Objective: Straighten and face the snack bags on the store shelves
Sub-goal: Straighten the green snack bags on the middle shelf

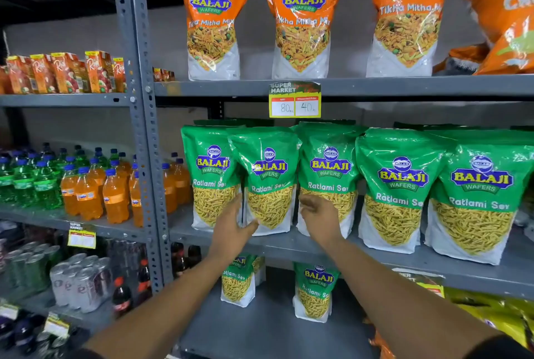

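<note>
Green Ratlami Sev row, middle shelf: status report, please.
Left hand open, touching second bag. Right hand open, against third bag. Second bag overlaps first bag. Nothing blocking.

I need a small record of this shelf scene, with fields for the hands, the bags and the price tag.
left hand: open, at the lower left side of the second green Ratlami Sev bag
right hand: open, in front of the third green bag
middle shelf: five green bags in the front row, upright
top shelf: three orange Tikha Mitha Mix bags
price tag: 80 and 40
</note>
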Demonstrator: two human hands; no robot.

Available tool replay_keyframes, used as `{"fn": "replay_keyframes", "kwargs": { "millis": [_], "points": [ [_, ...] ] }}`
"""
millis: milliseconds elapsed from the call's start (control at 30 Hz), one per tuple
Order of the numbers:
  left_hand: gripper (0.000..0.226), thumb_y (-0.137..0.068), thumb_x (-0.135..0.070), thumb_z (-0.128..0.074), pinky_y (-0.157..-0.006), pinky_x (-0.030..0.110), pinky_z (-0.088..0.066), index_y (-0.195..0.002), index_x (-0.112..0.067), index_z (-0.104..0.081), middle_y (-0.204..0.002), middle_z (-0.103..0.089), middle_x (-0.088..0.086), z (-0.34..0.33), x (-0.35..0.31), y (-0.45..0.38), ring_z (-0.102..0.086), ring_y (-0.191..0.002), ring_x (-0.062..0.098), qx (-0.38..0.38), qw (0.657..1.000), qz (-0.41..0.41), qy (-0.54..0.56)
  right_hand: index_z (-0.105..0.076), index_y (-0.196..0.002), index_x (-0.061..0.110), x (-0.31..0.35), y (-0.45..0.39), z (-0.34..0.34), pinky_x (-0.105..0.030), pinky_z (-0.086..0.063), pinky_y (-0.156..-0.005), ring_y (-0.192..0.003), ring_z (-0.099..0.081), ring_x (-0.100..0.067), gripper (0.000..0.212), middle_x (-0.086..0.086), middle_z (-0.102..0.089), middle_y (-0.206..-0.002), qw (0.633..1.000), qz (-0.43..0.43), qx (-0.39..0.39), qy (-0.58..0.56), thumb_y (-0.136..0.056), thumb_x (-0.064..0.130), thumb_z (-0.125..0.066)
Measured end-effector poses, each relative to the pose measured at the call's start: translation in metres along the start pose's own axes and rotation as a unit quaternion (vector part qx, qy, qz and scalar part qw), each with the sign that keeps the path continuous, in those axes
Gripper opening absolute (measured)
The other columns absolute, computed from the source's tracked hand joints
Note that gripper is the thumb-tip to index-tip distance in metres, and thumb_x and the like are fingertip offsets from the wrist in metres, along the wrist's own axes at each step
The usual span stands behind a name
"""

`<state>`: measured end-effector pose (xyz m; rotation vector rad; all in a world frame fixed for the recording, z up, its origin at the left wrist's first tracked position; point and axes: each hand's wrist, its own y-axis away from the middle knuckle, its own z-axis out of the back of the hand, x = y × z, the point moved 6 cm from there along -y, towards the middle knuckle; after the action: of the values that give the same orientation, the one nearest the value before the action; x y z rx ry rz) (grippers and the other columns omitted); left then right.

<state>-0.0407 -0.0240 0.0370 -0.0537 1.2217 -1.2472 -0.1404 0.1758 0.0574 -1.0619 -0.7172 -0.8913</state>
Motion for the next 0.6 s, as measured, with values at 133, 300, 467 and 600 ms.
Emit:
{"fn": "replay_keyframes", "kwargs": {
  "millis": [133, 300, 467, 600],
  "points": [
    [0.079, -0.076, -0.028, -0.078, -0.113, 0.046, -0.037, -0.143, -0.013, -0.038, -0.146, -0.047, 0.009, -0.009, -0.005, -0.005, -0.044, -0.135, 0.025, 0.002, 0.999, 0.035, 0.04, -0.068, -0.117, 0.005, -0.009, -0.001, -0.009, -0.045, -0.05, -0.103, -0.112, -0.066, -0.025, 0.037, -0.013, -0.07, -0.12, 1.0, -0.026, 0.01, -0.008, -0.084, -0.002, -0.055],
    [0.085, -0.073, -0.033, -0.081, -0.113, 0.042, -0.036, -0.143, -0.009, -0.038, -0.148, -0.045, 0.01, -0.014, 0.0, -0.011, -0.042, -0.136, 0.026, -0.007, 0.999, 0.037, 0.016, -0.064, -0.123, 0.002, -0.022, 0.0, -0.023, -0.042, -0.047, -0.106, -0.115, -0.063, -0.028, 0.037, -0.016, -0.067, -0.125, 0.998, -0.05, 0.006, -0.034, -0.087, -0.002, -0.056],
    [0.085, -0.073, -0.047, -0.076, -0.109, 0.044, -0.041, -0.142, -0.013, -0.04, -0.147, -0.048, 0.007, -0.016, 0.003, -0.015, -0.046, -0.134, 0.027, -0.016, 0.999, 0.027, -0.037, -0.061, -0.126, -0.001, -0.031, 0.0, -0.032, -0.038, -0.044, -0.107, -0.12, -0.06, -0.031, 0.037, -0.018, -0.064, -0.129, 0.998, -0.06, 0.012, -0.031, -0.089, -0.004, -0.054],
    [0.077, -0.074, -0.047, -0.074, -0.102, 0.042, -0.047, -0.138, -0.017, -0.043, -0.138, -0.056, 0.008, -0.016, -0.002, -0.017, -0.052, -0.125, 0.028, -0.012, 0.999, 0.008, -0.041, -0.061, -0.126, 0.002, -0.03, -0.001, -0.033, -0.046, -0.047, -0.106, -0.12, -0.06, -0.029, 0.039, -0.017, -0.064, -0.129, 0.998, -0.059, 0.004, -0.03, -0.089, -0.003, -0.053]
  ]
}}
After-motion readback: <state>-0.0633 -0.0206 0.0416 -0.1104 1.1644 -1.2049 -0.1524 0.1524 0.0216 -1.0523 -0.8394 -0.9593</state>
